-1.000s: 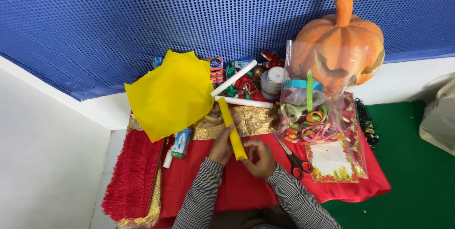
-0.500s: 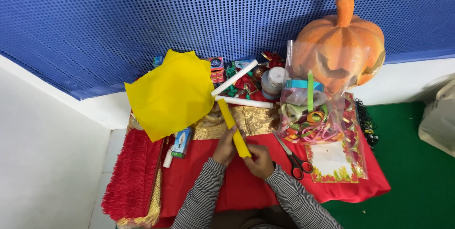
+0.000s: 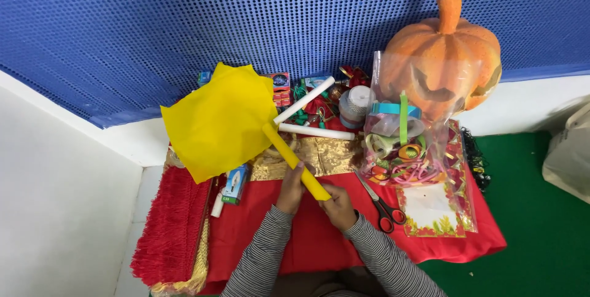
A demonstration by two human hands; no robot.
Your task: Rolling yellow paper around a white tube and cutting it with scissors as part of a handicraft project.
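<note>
Covering the table, red cloth [image 3: 295, 242], blue dotted wall [image 3: 184, 20], green floor [image 3: 541, 211]

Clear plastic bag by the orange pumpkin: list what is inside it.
The clear plastic bag holds coloured ribbon rolls and loops: a blue band, an upright green strip, pink and orange coils. Anything deeper is hidden by these. The orange pumpkin shows behind it.

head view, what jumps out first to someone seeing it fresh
A big yellow paper sheet fans out at centre left, its lower end rolled into a stick gripped by the left hand and right hand over the red cloth. At upper right sits an orange carved pumpkin, behind a clear bag of ribbon rolls.
</note>
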